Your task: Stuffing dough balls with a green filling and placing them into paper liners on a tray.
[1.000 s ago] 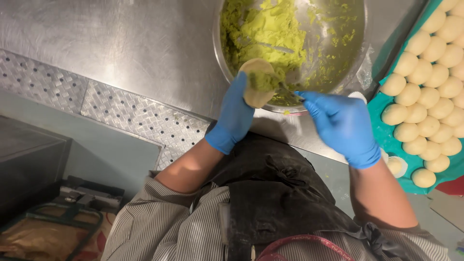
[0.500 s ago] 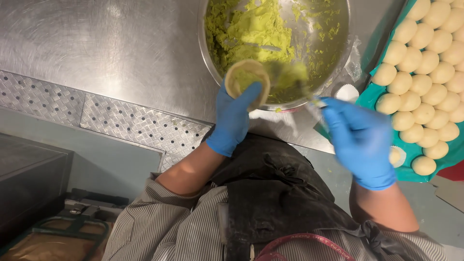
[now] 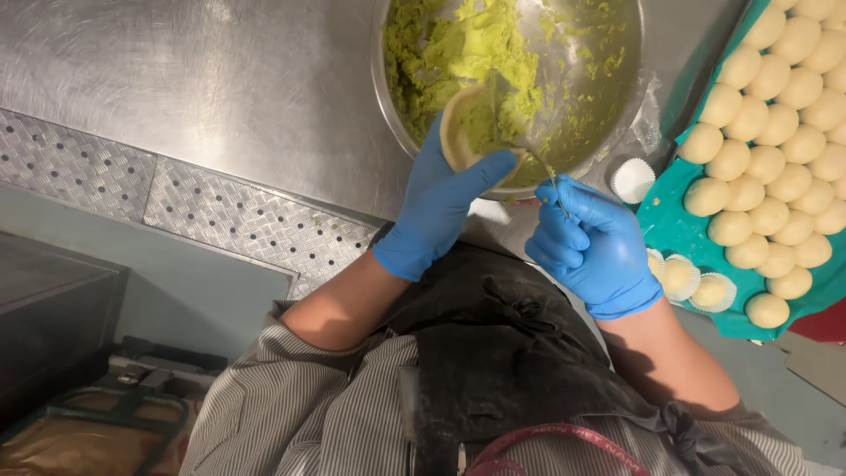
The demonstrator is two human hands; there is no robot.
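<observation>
My left hand [image 3: 438, 204], in a blue glove, holds a round flattened piece of pale dough [image 3: 465, 129] over the near rim of a steel bowl [image 3: 388, 97]. The dough has some green filling on it. My right hand [image 3: 592, 243], also gloved in blue, grips a thin metal spoon [image 3: 529, 150] whose tip rests on the dough. The bowl holds a lumpy green paste [image 3: 480, 44] smeared over its inside.
A teal tray [image 3: 679, 225] at the right carries several pale dough balls [image 3: 767, 106]. White paper cups [image 3: 633, 179] lie beside it, some with balls in them. The steel counter [image 3: 194, 88] spreads to the left, with a checker-plate edge [image 3: 238, 220].
My right hand has brought the spoon back from the right onto the dough. My left hand has kept the dough disc at the bowl's near rim.
</observation>
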